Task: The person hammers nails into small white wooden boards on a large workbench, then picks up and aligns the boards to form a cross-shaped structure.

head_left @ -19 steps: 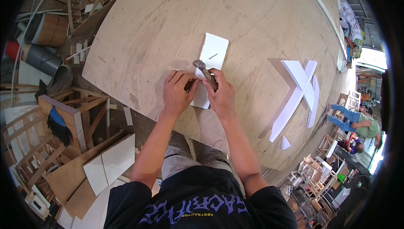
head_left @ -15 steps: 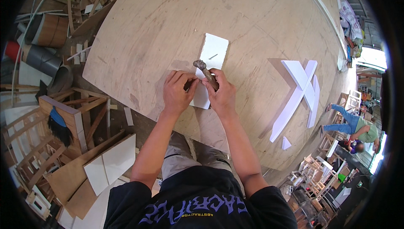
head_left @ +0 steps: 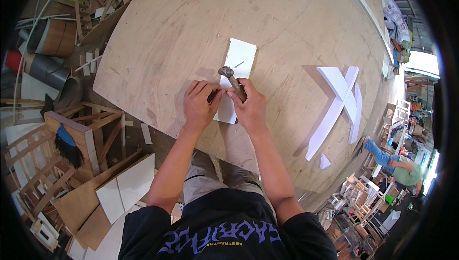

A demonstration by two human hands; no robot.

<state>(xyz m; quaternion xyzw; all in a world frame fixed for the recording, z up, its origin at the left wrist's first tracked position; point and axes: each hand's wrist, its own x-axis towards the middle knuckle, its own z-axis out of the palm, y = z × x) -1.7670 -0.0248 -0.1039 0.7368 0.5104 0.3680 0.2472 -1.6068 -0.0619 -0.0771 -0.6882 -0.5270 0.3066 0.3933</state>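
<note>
Over one white board [head_left: 240,52], the right hand [head_left: 252,107] grips one partly hidden hammer [head_left: 236,86], and the left hand [head_left: 198,107] curls its fingers [head_left: 203,88], whether around anything I cannot tell.

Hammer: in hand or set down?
In hand: the right hand grips the hammer, its head jutting past the fingers over the white board. Whether the head touches the board, cannot tell.

White board [head_left: 241,53], brown hammer [head_left: 236,87], tan tabletop [head_left: 287,35]
</note>
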